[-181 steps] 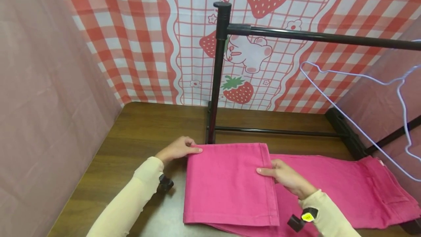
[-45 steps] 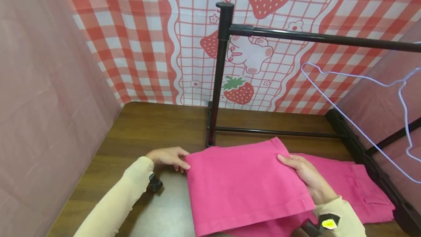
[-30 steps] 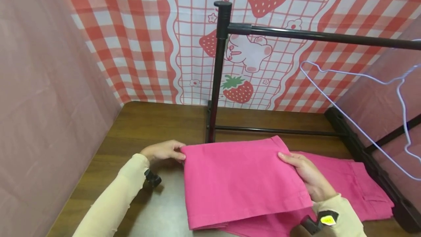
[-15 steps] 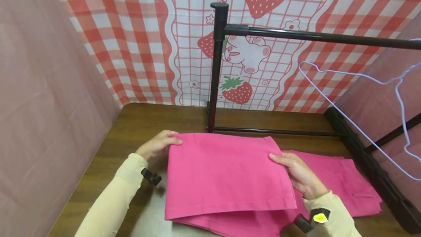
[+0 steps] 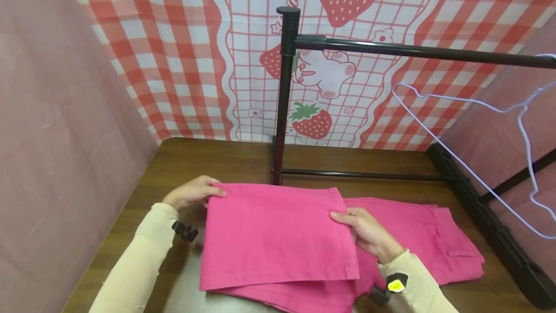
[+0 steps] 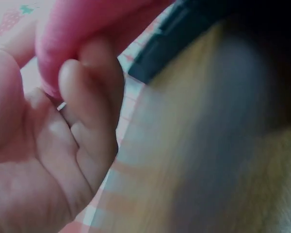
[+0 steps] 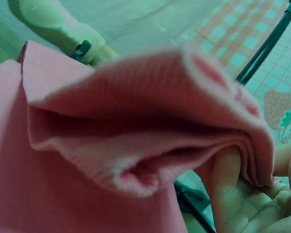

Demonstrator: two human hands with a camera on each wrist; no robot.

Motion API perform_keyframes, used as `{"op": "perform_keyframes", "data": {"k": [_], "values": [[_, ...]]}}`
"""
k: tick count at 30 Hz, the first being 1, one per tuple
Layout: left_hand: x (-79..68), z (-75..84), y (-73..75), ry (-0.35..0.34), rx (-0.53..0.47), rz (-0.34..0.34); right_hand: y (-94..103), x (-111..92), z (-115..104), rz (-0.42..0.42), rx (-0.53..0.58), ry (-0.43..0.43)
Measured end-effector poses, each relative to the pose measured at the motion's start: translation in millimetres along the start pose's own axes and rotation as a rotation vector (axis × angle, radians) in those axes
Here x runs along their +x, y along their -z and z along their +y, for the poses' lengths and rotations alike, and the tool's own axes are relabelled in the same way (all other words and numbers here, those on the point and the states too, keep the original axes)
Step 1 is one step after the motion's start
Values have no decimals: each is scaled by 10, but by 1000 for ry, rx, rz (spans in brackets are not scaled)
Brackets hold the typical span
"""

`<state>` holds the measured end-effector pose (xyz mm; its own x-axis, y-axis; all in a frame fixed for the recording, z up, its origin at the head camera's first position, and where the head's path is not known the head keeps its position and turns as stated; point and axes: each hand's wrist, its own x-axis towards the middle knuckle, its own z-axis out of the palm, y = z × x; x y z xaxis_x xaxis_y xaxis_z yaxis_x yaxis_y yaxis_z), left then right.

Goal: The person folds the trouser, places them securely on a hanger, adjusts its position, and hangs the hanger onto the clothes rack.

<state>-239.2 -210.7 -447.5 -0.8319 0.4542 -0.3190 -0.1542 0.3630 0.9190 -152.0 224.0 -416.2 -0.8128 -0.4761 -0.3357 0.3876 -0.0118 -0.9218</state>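
A pair of bright pink trousers [image 5: 278, 235] lies across the table, with the leg part folded back over itself on the left. The waist end, where a pocket seam shows, lies flat to the right. My left hand [image 5: 194, 193] pinches the far left corner of the fold, thumb on top; the left wrist view shows its fingers [image 6: 89, 92] curled against the cloth. At the hemmed end, my right hand [image 5: 369, 233] grips the layers between thumb and fingers. In the right wrist view the stacked hems [image 7: 150, 126] gape above those fingers [image 7: 228, 179].
A black clothes rack [image 5: 284, 95] stands on the brown wooden table [image 5: 208, 158] behind the trousers. From its rail hangs a lilac wire hanger [image 5: 460, 168] at the right. A strawberry-print checked curtain [image 5: 182, 62] closes off the back.
Both hands have shifted left with the folded leg, and the waist end has slid left too, away from the rack's right foot. Both hands keep their grip on the cloth.
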Motion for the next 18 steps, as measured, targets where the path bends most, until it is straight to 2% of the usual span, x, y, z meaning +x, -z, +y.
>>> {"op": "perform_keyframes", "data": {"k": [2,10,18], "values": [[4,-26,-17,27,22,14,7,1,18,2,-8,-5],[40,-90,-93,46,111,31,49,-68,-27,6,-32,10],[52,-101,-153,20,142,-20,151,-190,-85,-17,-18,20]]}}
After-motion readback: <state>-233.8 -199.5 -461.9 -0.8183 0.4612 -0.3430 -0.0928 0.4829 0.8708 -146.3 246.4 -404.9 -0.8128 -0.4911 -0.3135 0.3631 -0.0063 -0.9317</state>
